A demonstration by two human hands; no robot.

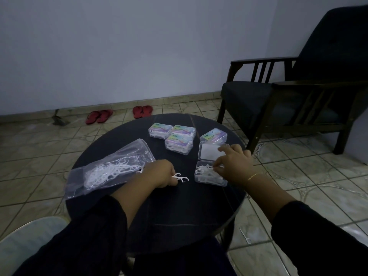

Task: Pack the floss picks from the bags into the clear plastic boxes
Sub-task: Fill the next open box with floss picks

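Head view: left hand (162, 173) pinches floss picks (180, 177), right hand (234, 165) fingers curl into open box (210, 174); labels unreadable.

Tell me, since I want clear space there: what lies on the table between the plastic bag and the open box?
In the head view, the left hand pinching a few floss picks; otherwise bare table between the plastic bag and the open box.

A home living room — a dark cushioned armchair (294, 92) with wooden arms, red flip-flops (99, 116) left by the wall, patterned floor tiles (298, 176) — plain domestic surroundings.
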